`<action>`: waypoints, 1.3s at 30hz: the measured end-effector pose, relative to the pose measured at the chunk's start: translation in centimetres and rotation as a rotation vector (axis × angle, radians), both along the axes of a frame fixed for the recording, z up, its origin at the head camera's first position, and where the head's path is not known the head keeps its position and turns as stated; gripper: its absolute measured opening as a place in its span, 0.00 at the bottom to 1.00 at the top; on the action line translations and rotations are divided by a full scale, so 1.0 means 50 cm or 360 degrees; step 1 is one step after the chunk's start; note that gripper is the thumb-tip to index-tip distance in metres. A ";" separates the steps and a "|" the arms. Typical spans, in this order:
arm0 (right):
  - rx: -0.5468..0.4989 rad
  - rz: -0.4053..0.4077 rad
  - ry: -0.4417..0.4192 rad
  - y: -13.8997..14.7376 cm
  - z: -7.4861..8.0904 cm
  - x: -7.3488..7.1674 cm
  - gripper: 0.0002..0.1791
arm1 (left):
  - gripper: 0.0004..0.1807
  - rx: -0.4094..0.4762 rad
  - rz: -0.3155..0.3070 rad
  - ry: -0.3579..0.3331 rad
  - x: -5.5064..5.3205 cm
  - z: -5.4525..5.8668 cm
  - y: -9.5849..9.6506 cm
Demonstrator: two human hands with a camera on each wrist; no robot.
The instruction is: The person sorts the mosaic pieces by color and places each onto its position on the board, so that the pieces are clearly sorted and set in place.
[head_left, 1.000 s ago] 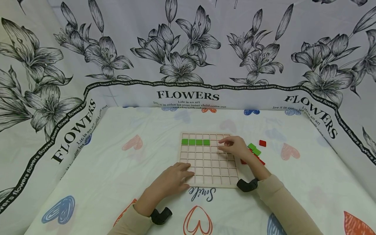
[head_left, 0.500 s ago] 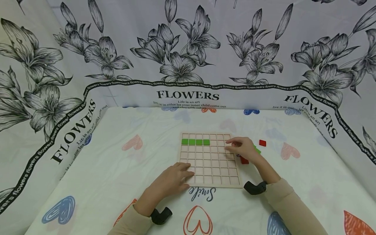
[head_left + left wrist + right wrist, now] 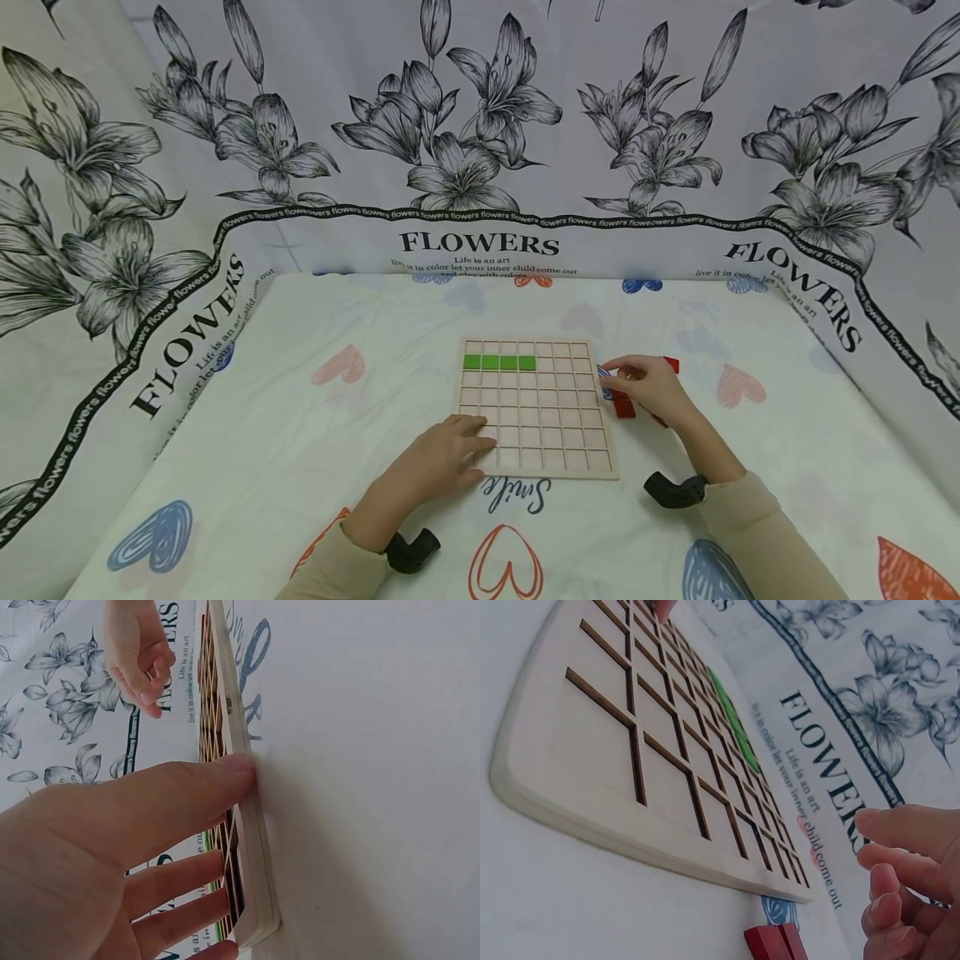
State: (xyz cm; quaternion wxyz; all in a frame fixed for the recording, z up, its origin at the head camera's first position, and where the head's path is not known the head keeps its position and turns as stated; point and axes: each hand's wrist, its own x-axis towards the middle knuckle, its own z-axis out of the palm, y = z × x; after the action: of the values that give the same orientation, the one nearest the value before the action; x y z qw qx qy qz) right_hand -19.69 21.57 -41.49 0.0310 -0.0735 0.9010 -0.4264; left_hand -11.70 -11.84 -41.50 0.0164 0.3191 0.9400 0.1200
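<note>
Green tiles (image 3: 500, 362), qty. 4, sit in adjacent cells of the wooden board (image 3: 551, 417), 2nd row from the far side, L end. L grip (image 3: 442, 454) rests on the near L corner, fingers spread, nothing clasped; presumably steadying. R grip (image 3: 648, 387) hovers off the R edge among loose red tiles (image 3: 624, 407); thumb and index slightly parted, nothing visibly held. Rec.: pinch one tile by opp. edges; keep L pressure light. Caution: red tiles lie near the R edge; tabletop (image 3: 405, 325) beyond the far edge gives max. room, approx. unobstructed.
</note>
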 end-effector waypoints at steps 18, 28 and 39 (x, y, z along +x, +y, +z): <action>0.0080 -0.0173 -0.0007 0.053 -0.010 0.016 0.22 | 0.21 -0.0011 -0.0005 0.0015 -0.001 -0.006 -0.002; 0.0094 -0.0319 -0.0096 0.082 -0.023 0.020 0.24 | 0.21 0.0013 -0.0011 0.0011 -0.003 -0.007 0.000; 0.0159 -0.0419 -0.0136 0.112 -0.044 0.017 0.26 | 0.21 -0.0006 -0.0006 0.0000 -0.002 0.000 -0.001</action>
State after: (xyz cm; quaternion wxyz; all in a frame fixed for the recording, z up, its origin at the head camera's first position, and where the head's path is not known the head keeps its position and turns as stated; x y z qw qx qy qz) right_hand -18.85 27.18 -43.69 0.0168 0.0652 0.9208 -0.3841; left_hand -11.80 -11.88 -41.49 0.0172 0.3207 0.9396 0.1181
